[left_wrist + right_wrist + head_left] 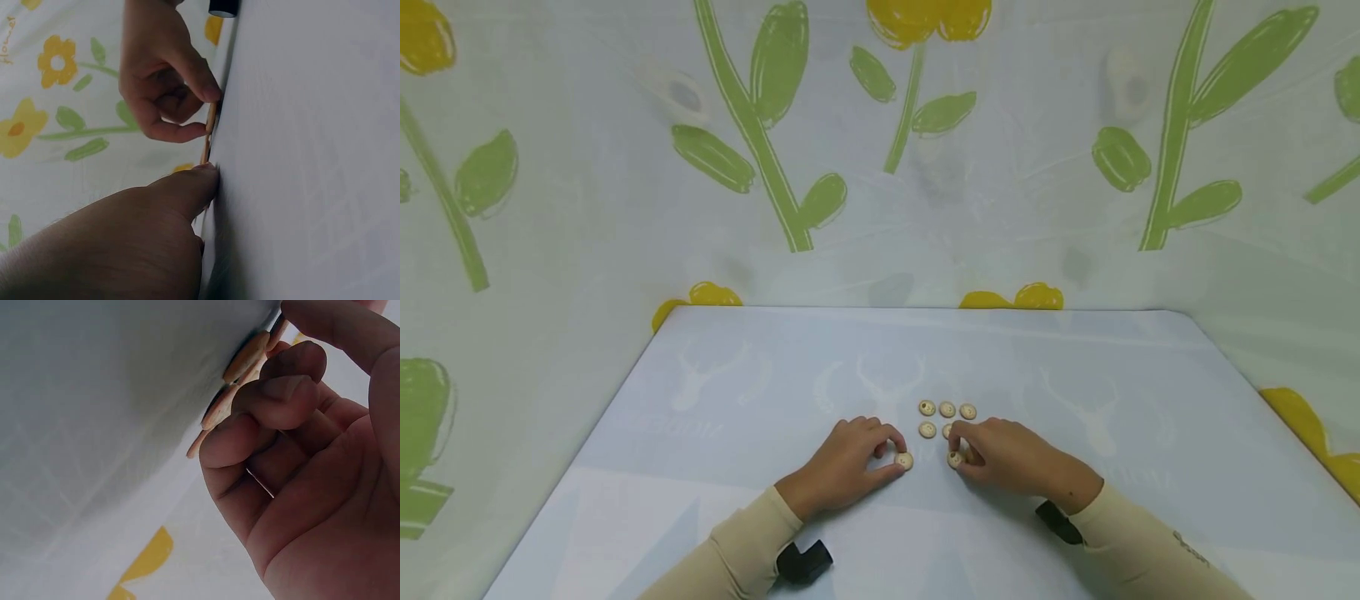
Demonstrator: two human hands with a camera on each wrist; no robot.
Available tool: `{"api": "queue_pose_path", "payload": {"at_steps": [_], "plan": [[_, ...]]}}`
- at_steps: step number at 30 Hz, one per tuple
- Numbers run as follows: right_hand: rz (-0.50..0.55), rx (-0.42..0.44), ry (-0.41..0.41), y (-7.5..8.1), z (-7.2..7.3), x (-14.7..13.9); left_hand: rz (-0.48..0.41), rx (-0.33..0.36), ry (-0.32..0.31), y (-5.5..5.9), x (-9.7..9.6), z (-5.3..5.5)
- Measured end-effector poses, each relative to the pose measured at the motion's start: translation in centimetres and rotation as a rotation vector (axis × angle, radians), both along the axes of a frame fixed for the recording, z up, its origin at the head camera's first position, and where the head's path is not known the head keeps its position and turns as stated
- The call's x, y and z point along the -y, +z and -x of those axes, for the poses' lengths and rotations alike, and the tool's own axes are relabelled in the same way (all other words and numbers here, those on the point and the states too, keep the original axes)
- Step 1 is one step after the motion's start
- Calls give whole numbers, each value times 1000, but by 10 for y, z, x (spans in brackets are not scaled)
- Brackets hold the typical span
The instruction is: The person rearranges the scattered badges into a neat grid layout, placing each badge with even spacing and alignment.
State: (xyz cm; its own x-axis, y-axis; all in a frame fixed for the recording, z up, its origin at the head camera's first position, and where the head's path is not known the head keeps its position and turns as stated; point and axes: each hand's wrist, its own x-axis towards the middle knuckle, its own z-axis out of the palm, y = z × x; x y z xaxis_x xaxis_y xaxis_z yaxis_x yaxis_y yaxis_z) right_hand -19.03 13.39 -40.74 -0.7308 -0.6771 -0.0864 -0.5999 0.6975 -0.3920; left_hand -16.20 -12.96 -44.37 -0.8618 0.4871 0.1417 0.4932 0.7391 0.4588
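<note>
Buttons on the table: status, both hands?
Left hand pinches one wooden button flat on the table. Right hand pinches another button. Row of three buttons lies just beyond. Nothing blocks either hand.

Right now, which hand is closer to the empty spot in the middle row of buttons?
Probably the right hand: it holds a button just below the middle row's gap. The left hand sits farther left.
</note>
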Motion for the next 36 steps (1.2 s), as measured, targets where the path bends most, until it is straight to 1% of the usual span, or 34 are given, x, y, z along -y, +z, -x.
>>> {"api": "queue_pose_path", "payload": {"at_steps": [4,11,15,21,26,31,36], "plan": [[-12,13,-22,-1,1,0,3,15,-8,-1,-2,0],[-17,20,-37,1,-1,-1,3,-1,-11,0,-5,2],[-14,28,-28,1,-1,-3,12,-1,-15,1,-5,2],[17,31,-17,2,1,-3,-4,-29,-8,2,-3,2],[32,54,-10,0,2,-2,2,-15,-9,1,-2,1],[21,68,-32,2,0,0,4,-5,2,0,-1,3],[18,75,-33,0,0,0,1,4,6,-1,0,3]]}}
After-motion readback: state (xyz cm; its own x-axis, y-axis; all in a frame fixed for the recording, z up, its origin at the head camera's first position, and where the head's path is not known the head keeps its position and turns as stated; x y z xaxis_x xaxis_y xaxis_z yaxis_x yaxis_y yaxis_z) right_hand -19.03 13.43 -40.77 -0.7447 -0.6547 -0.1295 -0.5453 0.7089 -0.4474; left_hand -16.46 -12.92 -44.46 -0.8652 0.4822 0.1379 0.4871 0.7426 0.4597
